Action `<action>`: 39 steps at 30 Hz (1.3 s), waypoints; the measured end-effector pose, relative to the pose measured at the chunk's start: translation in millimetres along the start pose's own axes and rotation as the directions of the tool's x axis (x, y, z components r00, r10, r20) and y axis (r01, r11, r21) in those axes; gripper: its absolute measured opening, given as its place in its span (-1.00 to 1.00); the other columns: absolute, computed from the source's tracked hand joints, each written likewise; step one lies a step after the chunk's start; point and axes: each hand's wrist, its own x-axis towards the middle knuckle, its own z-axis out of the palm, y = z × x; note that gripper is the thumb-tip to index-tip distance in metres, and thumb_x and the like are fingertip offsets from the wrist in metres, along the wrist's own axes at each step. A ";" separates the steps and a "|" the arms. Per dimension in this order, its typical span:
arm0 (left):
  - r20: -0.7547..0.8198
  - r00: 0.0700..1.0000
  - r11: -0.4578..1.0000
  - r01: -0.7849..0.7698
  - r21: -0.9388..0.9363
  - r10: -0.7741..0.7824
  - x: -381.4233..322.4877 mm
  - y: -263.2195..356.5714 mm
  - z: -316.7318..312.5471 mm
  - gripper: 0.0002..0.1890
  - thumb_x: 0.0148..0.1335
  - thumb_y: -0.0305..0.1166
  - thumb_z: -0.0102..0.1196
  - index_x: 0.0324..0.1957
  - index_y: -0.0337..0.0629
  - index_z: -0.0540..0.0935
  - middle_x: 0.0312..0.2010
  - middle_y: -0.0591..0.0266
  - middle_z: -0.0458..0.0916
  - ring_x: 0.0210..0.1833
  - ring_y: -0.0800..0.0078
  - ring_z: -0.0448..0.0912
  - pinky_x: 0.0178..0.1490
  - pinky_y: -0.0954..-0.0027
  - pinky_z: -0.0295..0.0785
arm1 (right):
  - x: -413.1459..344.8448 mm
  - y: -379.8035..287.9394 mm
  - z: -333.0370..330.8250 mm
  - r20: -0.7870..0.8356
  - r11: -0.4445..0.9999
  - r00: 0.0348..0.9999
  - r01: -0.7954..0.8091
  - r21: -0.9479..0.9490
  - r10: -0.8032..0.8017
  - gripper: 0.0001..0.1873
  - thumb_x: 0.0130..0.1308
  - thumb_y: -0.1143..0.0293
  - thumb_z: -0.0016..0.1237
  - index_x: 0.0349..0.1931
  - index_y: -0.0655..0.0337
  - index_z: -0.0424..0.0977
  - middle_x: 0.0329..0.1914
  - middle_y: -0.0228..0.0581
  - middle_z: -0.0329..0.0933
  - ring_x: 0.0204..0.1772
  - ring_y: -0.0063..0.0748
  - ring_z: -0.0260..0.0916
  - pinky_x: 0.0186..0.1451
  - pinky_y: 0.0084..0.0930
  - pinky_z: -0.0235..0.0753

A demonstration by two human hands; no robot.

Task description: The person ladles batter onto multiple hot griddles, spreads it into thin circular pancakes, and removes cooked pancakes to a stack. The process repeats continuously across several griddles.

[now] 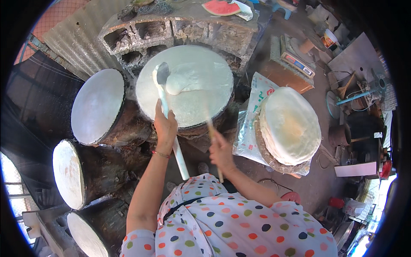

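Note:
My left hand (166, 123) grips the pale tubular handle of a ladle (163, 73). The ladle's dark bowl is tilted over a round white cooking surface (192, 110), beside a thick mound of white batter (176, 84). Batter also clings to the ladle's neck. In my right hand (221, 152) is a thin wooden-handled tool (211, 127), its far end blurred over the right part of the same surface. To the right of that hand, a stack of round white sheets (290, 125) lies on a round board, over a printed plastic bag (249, 135).
Several round white-topped drums (98, 106) stand along the left. Behind the middle surface runs a concrete-block ledge (192, 29) bearing a watermelon slice (221, 7). A weighing scale (298, 61) sits on a stand at back right. Utensils and a blue-handled strainer (356, 96) clutter the far right.

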 end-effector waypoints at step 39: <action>-0.346 0.873 0.192 -0.295 -0.936 -0.345 -204.5 -0.7 -366.9 -0.63 0.41 -0.48 -0.17 0.23 -0.19 0.20 -0.39 0.35 0.21 -0.56 0.77 0.14 -0.69 0.76 0.13 | -19.2 39.8 268.1 0.706 0.825 0.690 0.486 -0.290 -0.159 -0.80 0.39 0.40 -0.14 -0.08 0.18 0.51 -0.64 -0.54 0.24 -0.58 -0.73 0.23 -0.55 -0.65 0.22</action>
